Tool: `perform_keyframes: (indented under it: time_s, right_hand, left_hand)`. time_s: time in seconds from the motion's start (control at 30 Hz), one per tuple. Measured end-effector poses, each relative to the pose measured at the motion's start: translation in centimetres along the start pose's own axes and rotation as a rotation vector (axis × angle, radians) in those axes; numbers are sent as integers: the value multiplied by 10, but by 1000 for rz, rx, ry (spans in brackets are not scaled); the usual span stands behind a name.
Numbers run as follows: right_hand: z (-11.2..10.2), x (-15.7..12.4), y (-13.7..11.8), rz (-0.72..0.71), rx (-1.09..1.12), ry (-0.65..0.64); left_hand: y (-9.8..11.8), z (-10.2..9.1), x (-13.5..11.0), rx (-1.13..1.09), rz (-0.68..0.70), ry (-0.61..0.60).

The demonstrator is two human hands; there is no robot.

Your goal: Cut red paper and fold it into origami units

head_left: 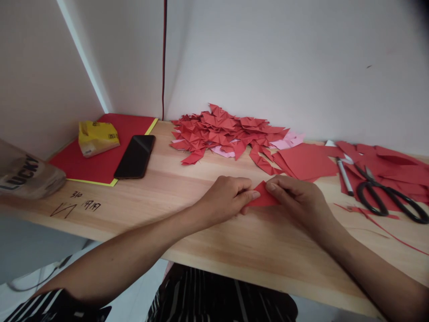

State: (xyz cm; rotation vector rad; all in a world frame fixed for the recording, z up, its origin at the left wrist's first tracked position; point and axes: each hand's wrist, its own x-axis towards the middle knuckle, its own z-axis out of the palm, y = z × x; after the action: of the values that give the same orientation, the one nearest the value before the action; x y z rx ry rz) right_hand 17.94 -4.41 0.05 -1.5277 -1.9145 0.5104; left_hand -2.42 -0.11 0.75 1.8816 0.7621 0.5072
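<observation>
Between my two hands is a small piece of folded red paper [264, 197], its top corner pointing away from me. My left hand [231, 197] pinches its left side, thumb on top. On the right side, the thumb and fingers of my right hand [296, 197] close on the paper's edge. Both hands are over the wooden table [201, 243], and part of the paper is hidden under the fingers. Just beyond them lies a heap of folded red paper pieces [221, 129], with some pink ones among them. A stack of red paper sheets [306, 161] lies behind my right hand.
To the right are black-handled scissors [375, 188], a marker pen [345, 176], red scraps [402, 174] and thin red strips [392, 235]. At left lie a black phone [136, 156], a yellow packet [98, 138] on red sheets [83, 167], and a clear "LUCKY" container [30, 174].
</observation>
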Motion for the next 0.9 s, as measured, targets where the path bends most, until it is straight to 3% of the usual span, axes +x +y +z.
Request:
perform_keyframes:
  time_s: [0.27, 0.63, 0.77, 0.9]
  right_hand:
    - [-1, 2, 3, 42, -9, 21]
    - [-5, 3, 1, 71, -17, 50]
    - [-4, 2, 2, 49, -11, 4]
    - [2, -1, -4, -26, 4, -90]
  left_hand:
    - [1, -3, 2, 138, 34, 23]
    - [3, -1, 0, 20, -42, 4]
    - [1, 0, -1, 0, -25, -21]
    - [-2, 1, 0, 34, 33, 43]
